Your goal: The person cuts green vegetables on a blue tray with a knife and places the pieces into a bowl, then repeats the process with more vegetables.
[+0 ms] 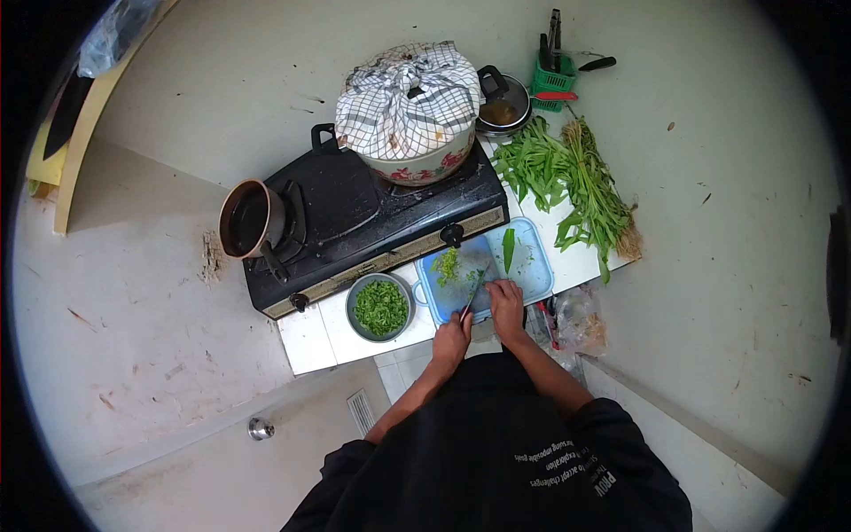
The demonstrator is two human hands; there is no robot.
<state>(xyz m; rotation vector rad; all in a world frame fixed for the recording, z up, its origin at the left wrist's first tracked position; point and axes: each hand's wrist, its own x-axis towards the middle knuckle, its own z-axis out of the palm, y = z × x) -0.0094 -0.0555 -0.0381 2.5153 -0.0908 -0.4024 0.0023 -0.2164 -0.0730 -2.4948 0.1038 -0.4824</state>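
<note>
My left hand [451, 342] is closed round the handle of a knife [469, 307], whose blade points up and away over a blue cutting board [535, 285]. Close by on the right, my right hand [507, 308] rests on the board with its fingers bent and together near the blade; whatever lies under the fingertips is hidden. Bits of chopped greens [445, 264] are heaped at the board's left side. A single long green leaf [508, 250] lies beyond my right hand. Left of the board stands a grey bowl [352, 321] full of chopped greens [381, 308].
Behind the board is a black two-burner stove [341, 199] bearing a saucepan [229, 238] and a large cloth-wrapped pot [417, 168]. Leafy greens with roots [589, 191] lie at the right. A green basket [547, 84] of utensils and a lidded pan [510, 111] stand behind.
</note>
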